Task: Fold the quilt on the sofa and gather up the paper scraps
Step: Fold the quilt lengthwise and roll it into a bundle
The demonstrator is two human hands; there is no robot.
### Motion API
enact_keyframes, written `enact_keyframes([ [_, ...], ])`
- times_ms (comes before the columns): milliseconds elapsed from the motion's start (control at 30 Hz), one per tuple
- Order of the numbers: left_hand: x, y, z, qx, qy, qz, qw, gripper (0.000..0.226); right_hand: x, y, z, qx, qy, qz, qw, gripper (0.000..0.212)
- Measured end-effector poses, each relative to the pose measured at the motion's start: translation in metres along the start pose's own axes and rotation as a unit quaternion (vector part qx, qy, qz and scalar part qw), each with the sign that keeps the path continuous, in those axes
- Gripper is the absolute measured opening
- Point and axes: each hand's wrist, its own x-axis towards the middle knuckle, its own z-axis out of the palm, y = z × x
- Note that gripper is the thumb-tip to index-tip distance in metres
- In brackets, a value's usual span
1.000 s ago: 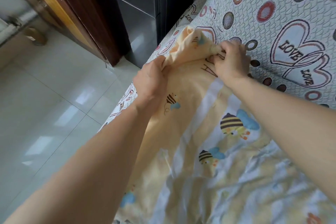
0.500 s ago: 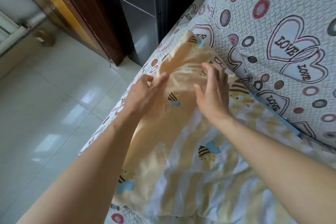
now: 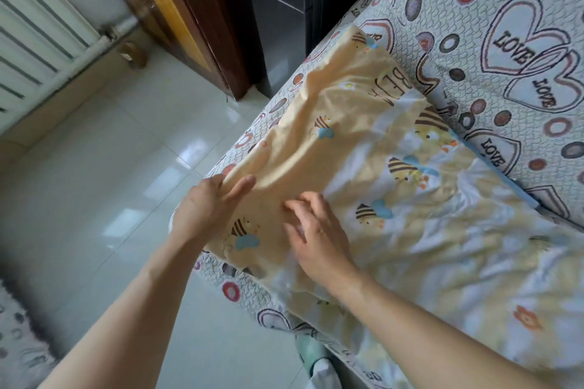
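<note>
— Where's the quilt (image 3: 363,148)?

— I see it spread over the sofa (image 3: 493,3) seat, running from the frame's centre to the lower right: yellow and white, printed with bees, its near edge hanging at the seat's front.

— And the hands?

— My left hand (image 3: 205,208), centre left of the frame, lies at the quilt's front edge with fingers extended, thumb on top; whether the grip pinches the cloth I cannot tell. My right hand (image 3: 319,237) rests flat on the quilt just beside it, fingers spread and loose, holding nothing.

— Surroundings?

— Heart-patterned cover on the sofa back at upper right, glossy tiled floor (image 3: 104,186) at left, a radiator (image 3: 28,28) upper left, a wooden door frame (image 3: 186,9) top centre.
</note>
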Motion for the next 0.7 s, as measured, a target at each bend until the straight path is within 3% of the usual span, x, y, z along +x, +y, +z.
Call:
enact_keyframes([
  [67, -0.005, -0.009, 0.003, 0.006, 0.011, -0.018, 1.0, 0.062, -0.015, -0.013, 0.009, -0.051, 0.026, -0.027, 0.998, 0.038],
  [167, -0.012, -0.019, 0.006, -0.006, 0.046, -0.003, 0.999, 0.043, -0.043, -0.022, 0.021, -0.107, -0.007, -0.021, 0.994, 0.063],
  [233, -0.012, -0.022, -0.002, -0.041, 0.071, 0.0, 0.997, 0.035, -0.059, -0.019, 0.032, -0.155, -0.008, -0.021, 0.988, 0.041],
  [300, -0.007, -0.024, -0.019, -0.07, 0.09, -0.014, 0.993, 0.029, -0.067, -0.014, 0.041, -0.124, 0.007, -0.01, 0.992, 0.021],
  [467, -0.003, -0.025, -0.019, 0.076, 0.136, -0.059, 0.986, 0.025, -0.078, -0.017, 0.051, -0.045, -0.017, -0.036, 0.998, 0.04],
  [533, -0.012, -0.019, -0.005, 0.129, 0.183, 0.009, 0.975, 0.03, -0.09, -0.009, 0.048, -0.074, -0.012, -0.027, 0.997, 0.051],
  [600, -0.025, -0.013, 0.007, 0.174, 0.266, 0.165, 0.934, 0.035, -0.099, 0.003, 0.042, -0.102, 0.012, -0.007, 0.995, 0.055],
  [633, -0.034, -0.008, 0.014, 0.181, 0.277, 0.251, 0.91, 0.037, -0.103, 0.011, 0.039, -0.114, 0.028, 0.002, 0.993, 0.053],
  [700, -0.056, 0.001, 0.035, 0.161, 0.225, 0.395, 0.876, 0.028, -0.115, 0.026, 0.031, -0.142, 0.043, 0.009, 0.989, 0.051],
])
